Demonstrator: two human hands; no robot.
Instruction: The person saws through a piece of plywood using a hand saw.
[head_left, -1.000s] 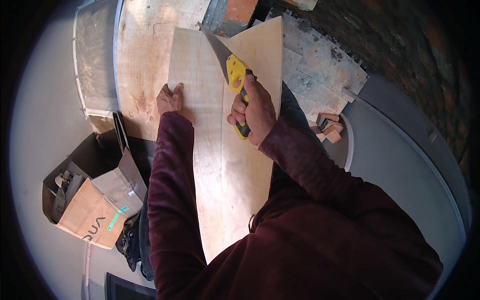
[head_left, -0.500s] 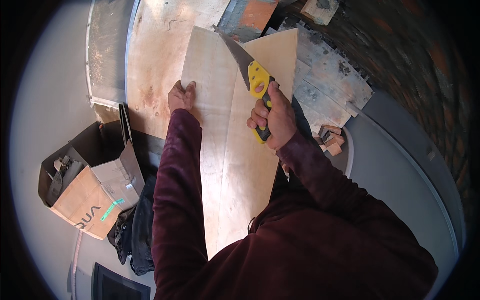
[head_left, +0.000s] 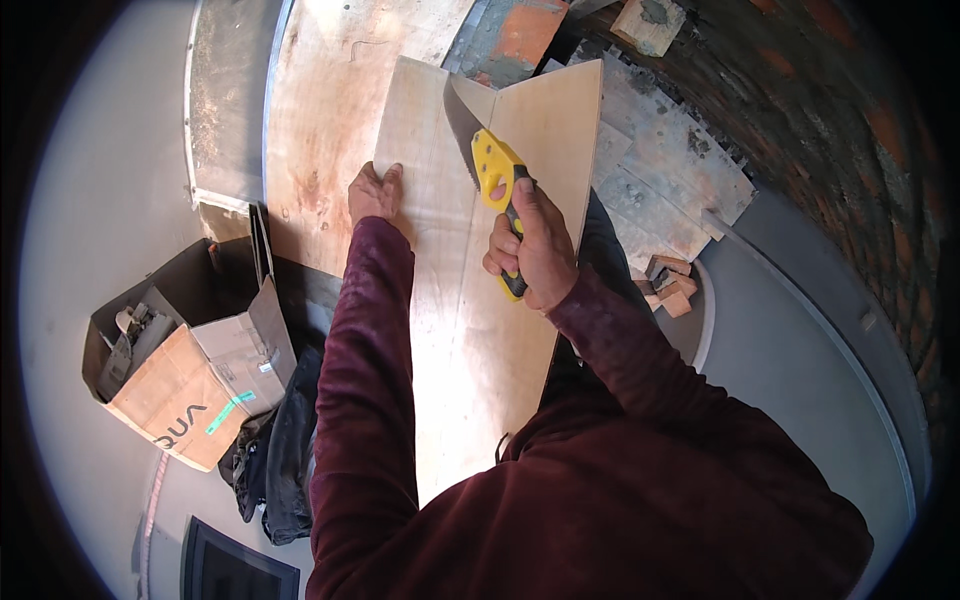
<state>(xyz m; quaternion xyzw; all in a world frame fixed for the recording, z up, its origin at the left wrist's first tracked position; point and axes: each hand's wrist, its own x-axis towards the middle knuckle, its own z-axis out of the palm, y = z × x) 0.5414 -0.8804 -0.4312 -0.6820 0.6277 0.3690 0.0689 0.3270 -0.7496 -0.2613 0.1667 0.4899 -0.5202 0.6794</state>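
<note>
A plywood sheet (head_left: 440, 200) stretches away in front of me, with a line like a cut running lengthwise down it. Its far edge dips into a shallow V where that line begins. At the sheet's left edge, my left hand (head_left: 376, 192) grips the wood with its fingers closed. My right hand (head_left: 537, 252) is wrapped round the black and yellow handle of a handsaw (head_left: 497, 170). The saw's dark blade slants up and left over the sheet near the line, its tip close to the far edge. Whether the teeth touch the wood, I cannot tell.
Left of me stands an open cardboard box (head_left: 185, 390) with odds and ends inside, beside dark cloth (head_left: 290, 460). Another wood panel (head_left: 325, 130) lies beyond the sheet. To the right are stained boards (head_left: 670, 160), wood offcuts (head_left: 672, 285) and a rough brick wall (head_left: 840, 130).
The saw has swung to a steeper angle and its tip has dropped toward the sheet's far edge. My right hand has shifted slightly left; my left hand keeps its hold on the sheet.
</note>
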